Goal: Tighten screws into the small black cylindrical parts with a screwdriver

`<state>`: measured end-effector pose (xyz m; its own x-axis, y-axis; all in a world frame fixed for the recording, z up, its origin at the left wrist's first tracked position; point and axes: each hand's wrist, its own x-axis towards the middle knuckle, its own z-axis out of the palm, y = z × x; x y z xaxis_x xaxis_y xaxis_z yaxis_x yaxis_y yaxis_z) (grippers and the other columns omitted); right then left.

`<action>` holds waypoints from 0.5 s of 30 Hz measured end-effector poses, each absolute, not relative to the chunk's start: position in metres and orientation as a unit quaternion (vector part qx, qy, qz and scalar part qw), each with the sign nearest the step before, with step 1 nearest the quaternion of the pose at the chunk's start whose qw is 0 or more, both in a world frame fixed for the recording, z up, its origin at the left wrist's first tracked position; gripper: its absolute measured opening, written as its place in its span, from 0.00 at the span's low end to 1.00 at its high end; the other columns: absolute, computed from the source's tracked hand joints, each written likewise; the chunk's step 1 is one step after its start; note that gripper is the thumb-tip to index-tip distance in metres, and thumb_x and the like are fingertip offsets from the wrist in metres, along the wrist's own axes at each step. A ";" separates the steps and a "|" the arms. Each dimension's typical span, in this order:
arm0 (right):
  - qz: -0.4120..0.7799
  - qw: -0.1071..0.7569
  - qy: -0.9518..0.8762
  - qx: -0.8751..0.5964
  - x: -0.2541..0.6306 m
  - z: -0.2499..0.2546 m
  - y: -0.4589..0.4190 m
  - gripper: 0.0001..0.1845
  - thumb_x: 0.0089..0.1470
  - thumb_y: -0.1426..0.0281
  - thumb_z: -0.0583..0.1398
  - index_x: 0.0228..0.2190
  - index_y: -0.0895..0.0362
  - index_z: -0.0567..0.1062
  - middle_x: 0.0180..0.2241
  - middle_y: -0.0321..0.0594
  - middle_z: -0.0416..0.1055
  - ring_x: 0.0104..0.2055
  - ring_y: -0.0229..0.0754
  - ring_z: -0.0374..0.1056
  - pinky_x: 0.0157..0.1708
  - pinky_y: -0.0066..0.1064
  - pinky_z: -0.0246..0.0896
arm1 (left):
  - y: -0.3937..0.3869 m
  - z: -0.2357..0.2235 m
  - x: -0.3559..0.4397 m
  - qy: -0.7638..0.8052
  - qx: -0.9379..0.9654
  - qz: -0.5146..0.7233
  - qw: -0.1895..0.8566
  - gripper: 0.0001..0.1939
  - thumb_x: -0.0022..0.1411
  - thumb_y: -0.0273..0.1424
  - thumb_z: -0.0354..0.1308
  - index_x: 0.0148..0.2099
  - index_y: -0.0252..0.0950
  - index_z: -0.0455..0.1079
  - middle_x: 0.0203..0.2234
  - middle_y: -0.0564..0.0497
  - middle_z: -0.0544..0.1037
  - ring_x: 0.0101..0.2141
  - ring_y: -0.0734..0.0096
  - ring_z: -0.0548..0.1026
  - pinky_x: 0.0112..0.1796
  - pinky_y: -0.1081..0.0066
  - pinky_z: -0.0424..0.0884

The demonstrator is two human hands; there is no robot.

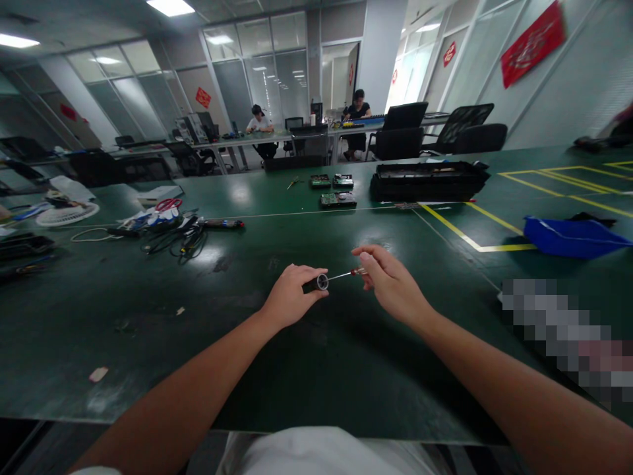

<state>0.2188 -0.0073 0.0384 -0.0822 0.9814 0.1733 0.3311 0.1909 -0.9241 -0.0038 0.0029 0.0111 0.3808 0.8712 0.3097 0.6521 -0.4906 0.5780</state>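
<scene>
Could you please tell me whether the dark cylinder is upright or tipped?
Tipped: the dark cylinder, in the left hand, has its ringed end facing sideways, toward the screwdriver.

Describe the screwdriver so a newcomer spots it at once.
On the green table, look to the near middle. The right hand there holds the screwdriver, pointing at the pale-rimmed end of the dark tube in the left hand. Unlike that stubby tube, it has a thin shiny shaft and reddish handle.

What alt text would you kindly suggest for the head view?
The left hand holds a dark tube while the right hand points a screwdriver at its end, over a green table. Farther back lie cables, three small devices and a black case.
</scene>
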 end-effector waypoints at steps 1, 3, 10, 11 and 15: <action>0.375 0.437 -0.632 -0.518 0.218 0.039 -0.008 0.19 0.64 0.56 0.51 0.47 0.54 0.71 0.27 0.35 0.67 0.28 0.42 0.65 0.28 0.35 0.63 | 0.003 0.012 -0.004 0.471 0.810 0.297 0.183 0.23 0.59 0.29 0.68 0.57 0.43 0.74 0.50 0.49 0.79 0.51 0.58 0.74 0.57 0.52 0.65; 0.377 0.447 -0.630 -0.511 0.218 0.040 -0.009 0.16 0.62 0.58 0.54 0.47 0.53 0.70 0.29 0.35 0.70 0.29 0.41 0.65 0.29 0.35 0.63 | 0.003 0.012 -0.004 0.474 0.810 0.294 0.183 0.22 0.60 0.30 0.68 0.57 0.43 0.74 0.50 0.49 0.79 0.51 0.57 0.74 0.57 0.51 0.65; 0.396 0.520 -0.600 -0.461 0.216 0.035 -0.004 0.14 0.60 0.56 0.58 0.35 0.55 0.73 0.29 0.37 0.70 0.31 0.41 0.66 0.36 0.36 0.64 | 0.001 0.015 -0.003 0.459 0.822 0.299 0.153 0.21 0.61 0.31 0.67 0.57 0.43 0.73 0.49 0.48 0.79 0.51 0.58 0.74 0.61 0.49 0.60; 0.416 0.530 -0.577 -0.460 0.217 0.033 -0.002 0.16 0.61 0.55 0.58 0.34 0.55 0.73 0.28 0.37 0.69 0.30 0.41 0.66 0.35 0.37 0.64 | 0.000 0.016 -0.003 0.449 0.831 0.297 0.143 0.21 0.61 0.30 0.66 0.57 0.43 0.73 0.50 0.48 0.79 0.52 0.59 0.74 0.63 0.47 0.57; 0.556 0.540 -0.446 -0.448 0.223 0.030 0.010 0.17 0.57 0.53 0.60 0.28 0.53 0.70 0.20 0.31 0.59 0.23 0.39 0.58 0.30 0.38 0.65 | 0.001 0.016 -0.004 0.440 0.833 0.302 0.145 0.22 0.62 0.29 0.66 0.58 0.45 0.72 0.52 0.49 0.78 0.54 0.60 0.73 0.64 0.45 0.52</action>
